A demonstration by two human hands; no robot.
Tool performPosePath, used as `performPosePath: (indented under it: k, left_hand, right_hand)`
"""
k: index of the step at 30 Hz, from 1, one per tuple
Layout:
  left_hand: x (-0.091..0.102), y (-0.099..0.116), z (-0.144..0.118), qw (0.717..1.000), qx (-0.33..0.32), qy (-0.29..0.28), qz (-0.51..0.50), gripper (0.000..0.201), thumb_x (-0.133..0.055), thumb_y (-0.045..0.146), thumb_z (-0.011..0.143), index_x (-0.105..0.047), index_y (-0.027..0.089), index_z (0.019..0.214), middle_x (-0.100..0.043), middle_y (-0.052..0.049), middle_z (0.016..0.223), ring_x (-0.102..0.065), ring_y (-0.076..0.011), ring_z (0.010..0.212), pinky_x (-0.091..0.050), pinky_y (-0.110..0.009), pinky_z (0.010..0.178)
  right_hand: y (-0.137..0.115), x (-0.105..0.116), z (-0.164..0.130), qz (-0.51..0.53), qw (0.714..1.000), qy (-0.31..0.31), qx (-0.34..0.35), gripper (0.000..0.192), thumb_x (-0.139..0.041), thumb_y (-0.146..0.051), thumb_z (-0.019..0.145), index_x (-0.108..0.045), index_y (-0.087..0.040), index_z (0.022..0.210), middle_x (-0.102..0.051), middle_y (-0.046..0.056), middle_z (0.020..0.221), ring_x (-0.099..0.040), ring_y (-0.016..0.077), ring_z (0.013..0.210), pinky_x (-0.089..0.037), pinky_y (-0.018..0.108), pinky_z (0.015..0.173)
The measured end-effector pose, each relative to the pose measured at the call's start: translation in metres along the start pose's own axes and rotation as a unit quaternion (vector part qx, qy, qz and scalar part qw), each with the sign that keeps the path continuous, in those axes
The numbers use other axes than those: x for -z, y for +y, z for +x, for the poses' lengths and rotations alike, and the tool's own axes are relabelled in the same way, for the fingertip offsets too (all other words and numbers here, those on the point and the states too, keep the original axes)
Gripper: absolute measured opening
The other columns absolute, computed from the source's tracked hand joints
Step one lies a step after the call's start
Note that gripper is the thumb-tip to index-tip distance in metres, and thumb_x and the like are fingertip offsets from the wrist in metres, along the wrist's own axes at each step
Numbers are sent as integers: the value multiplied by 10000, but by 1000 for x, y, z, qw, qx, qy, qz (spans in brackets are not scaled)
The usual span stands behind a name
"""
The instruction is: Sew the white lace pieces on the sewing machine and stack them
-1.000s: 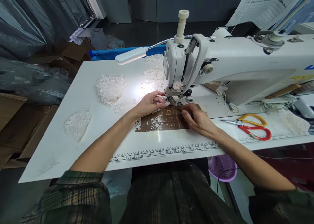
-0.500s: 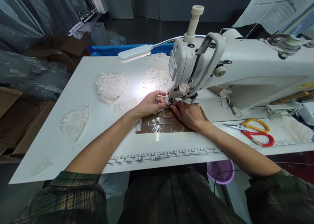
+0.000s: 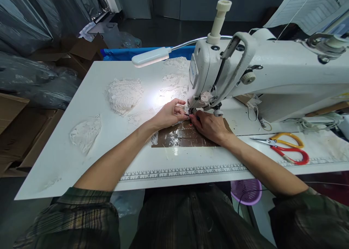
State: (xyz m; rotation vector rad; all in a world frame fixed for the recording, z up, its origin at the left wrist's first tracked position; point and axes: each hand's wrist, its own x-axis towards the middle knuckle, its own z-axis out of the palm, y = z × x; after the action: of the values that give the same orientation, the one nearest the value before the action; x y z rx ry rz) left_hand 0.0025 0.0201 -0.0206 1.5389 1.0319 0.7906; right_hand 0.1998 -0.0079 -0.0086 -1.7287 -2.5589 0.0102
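A white sewing machine stands on a white table. My left hand pinches a strip of white lace right at the presser foot. Opposite it, my right hand has its fingertips meeting the left hand's under the needle, resting on a brown taped patch. A thin dark tool seems to be between its fingers, too small to tell. The needle area is mostly hidden by both hands.
A pile of lace and a single lace piece lie to the left. More lace sits behind the lamp. Red and yellow scissors lie to the right. A ruler strip runs along the front edge. A purple basket is below.
My right hand has slid left and up from the brown patch to the presser foot, meeting my left hand. My left hand has stayed in place. The view shifted slightly.
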Motion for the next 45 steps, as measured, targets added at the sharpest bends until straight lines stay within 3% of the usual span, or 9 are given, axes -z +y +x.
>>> performPosePath:
  k: [13, 17, 19, 22, 26, 28, 32, 40, 45]
  left_hand:
    - [-1, -1, -4, 1000, -15, -6, 5, 481, -776, 264, 787, -514, 171, 1180, -717, -32, 810, -714, -173, 816, -562, -312, 761]
    - [10, 22, -19, 988, -80, -22, 131, 496, -809, 343, 754, -590, 175, 1165, -743, -78, 967, -699, -169, 822, -555, -291, 720]
    - [18, 37, -26, 965, -118, -12, 235, 310, -763, 384, 802, -684, 178, 1020, -741, -66, 946, -655, -136, 718, -523, -274, 651]
    - [23, 47, -28, 929, -167, 46, 326, 194, -659, 367, 884, -722, 185, 865, -720, -47, 875, -617, -126, 690, -506, -273, 639]
    - [10, 35, -22, 916, -179, 65, 352, 185, -563, 276, 931, -713, 168, 925, -699, -66, 939, -622, -143, 739, -539, -296, 672]
    - [0, 26, -18, 917, -171, 51, 356, 197, -526, 234, 946, -704, 149, 950, -688, -77, 947, -614, -144, 742, -543, -303, 681]
    - [-13, 16, -10, 913, -164, 50, 370, 207, -493, 192, 957, -687, 117, 960, -650, -92, 941, -608, -170, 790, -538, -326, 708]
    - [-10, 12, -3, 866, -187, 49, 461, 184, -515, 194, 943, -673, 147, 861, -631, -63, 876, -600, -168, 772, -504, -296, 660]
    - [-10, 25, -22, 874, -209, 63, 434, 206, -504, 223, 966, -663, 136, 869, -660, -48, 838, -566, -104, 625, -481, -243, 562]
  right_hand:
    - [-5, 3, 0, 11, 999, 32, 22, 499, -267, -447, 1030, -625, -121, 1152, -730, 150, 957, -607, 244, 726, -239, 323, 565]
    - [5, 2, -24, 60, 987, 77, 126, 519, -245, -449, 1015, -664, -142, 1016, -721, 136, 903, -591, 220, 728, -277, 323, 576]
    - [18, 1, -36, 74, 980, 94, 158, 521, -258, -462, 1009, -677, -167, 918, -703, 107, 810, -573, 208, 701, -285, 323, 582]
    - [41, -2, -45, 63, 987, 122, 84, 522, -264, -436, 1017, -677, -174, 836, -664, 97, 747, -541, 208, 672, -287, 334, 584]
    - [64, -6, -38, 54, 977, 205, 1, 377, -374, -370, 993, -690, -164, 999, -658, 164, 1032, -539, 304, 958, -377, 400, 755]
    - [67, -10, -33, 81, 971, 224, 17, 316, -422, -331, 971, -684, -166, 1037, -635, 168, 1103, -514, 316, 1020, -393, 428, 819]
    - [61, -20, -27, 145, 961, 232, 50, 255, -454, -281, 950, -685, -174, 939, -624, 151, 1045, -519, 288, 971, -427, 418, 828]
    - [59, -26, -31, 213, 945, 242, 55, 251, -462, -275, 945, -694, -179, 937, -603, 136, 1034, -549, 261, 982, -457, 409, 885]
    - [65, -23, -22, 185, 956, 216, 70, 297, -448, -229, 944, -709, -149, 1061, -630, 166, 1115, -528, 294, 1033, -447, 449, 895]
